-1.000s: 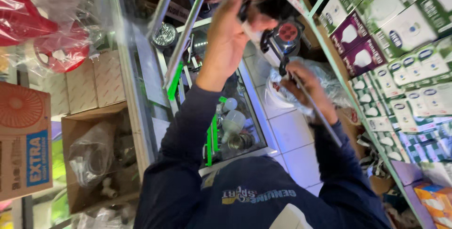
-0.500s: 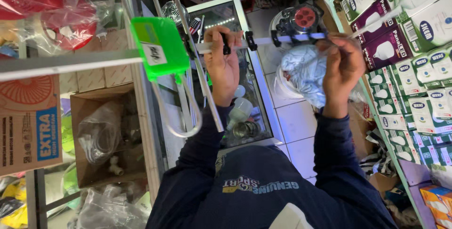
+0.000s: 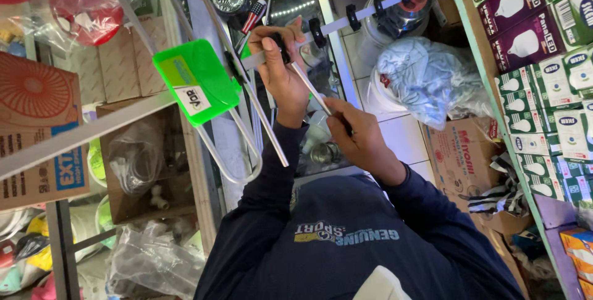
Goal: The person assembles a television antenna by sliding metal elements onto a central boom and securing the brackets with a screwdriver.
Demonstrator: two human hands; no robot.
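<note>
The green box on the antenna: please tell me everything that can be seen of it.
The green box is a glossy plastic case, rectangular with rounded corners, bearing a white sticker near one corner. It sits tilted on the long metal bar, over a looped grey tube. The left hand grips the bar just beside it without touching it; the right hand holds a thin rod farther off.

left hand [image 3: 281, 75] gripped round the metal boom [image 3: 346, 21] of an antenna, beside a black clamp [image 3: 316, 31]. right hand [image 3: 364, 139] pinches a thin metal rod [image 3: 311, 89] slanting up toward the left hand. green plastic box [image 3: 196, 81] on the antenna's looped tubing. bulb boxes [image 3: 543, 34] shelved at the right, cardboard cartons [image 3: 37, 127] at the left.
</note>
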